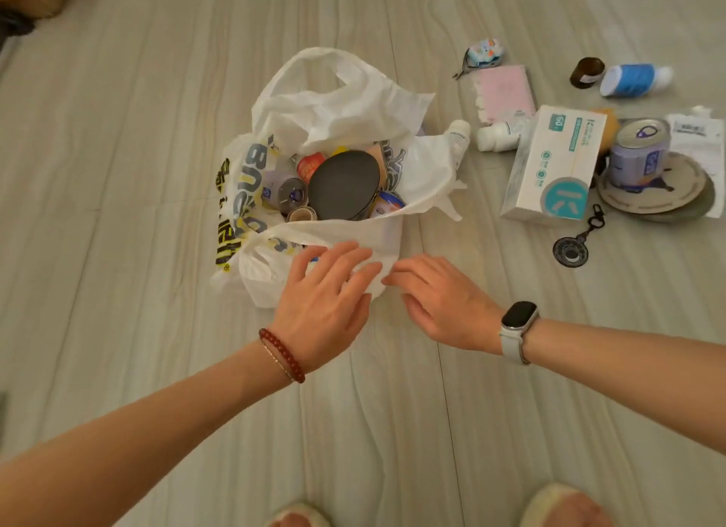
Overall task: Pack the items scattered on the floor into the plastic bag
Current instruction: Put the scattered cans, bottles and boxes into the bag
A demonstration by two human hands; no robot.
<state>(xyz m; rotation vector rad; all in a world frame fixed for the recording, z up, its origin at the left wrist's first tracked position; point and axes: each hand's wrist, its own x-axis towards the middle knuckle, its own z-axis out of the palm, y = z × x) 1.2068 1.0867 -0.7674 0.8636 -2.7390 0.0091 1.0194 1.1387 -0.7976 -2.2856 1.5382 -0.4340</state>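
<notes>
The left hand (326,291) lies with fingers spread and nearly straight on the near edge of the plastic bag (334,110), pressing the white film down. The right hand (444,306) reaches in from the right, its fingers loosely extended, fingertips touching the same edge just beside the left hand's; whether it pinches the film cannot be told. A red bead bracelet (283,353) circles the left wrist and a white watch (516,330) the right.

The bag sits open on the pale floor (118,173), printed in yellow and grey on its left side. Inside stand a dark round tin (343,184), a small can (292,194) and a red-capped item (310,165).

Well to the right on the floor lie a white tissue box (554,165), a purple can (640,149) on a round coaster (660,196), a pink packet (505,90), a blue bottle (632,80), a white bottle (497,131) and a black keyring (571,251).
</notes>
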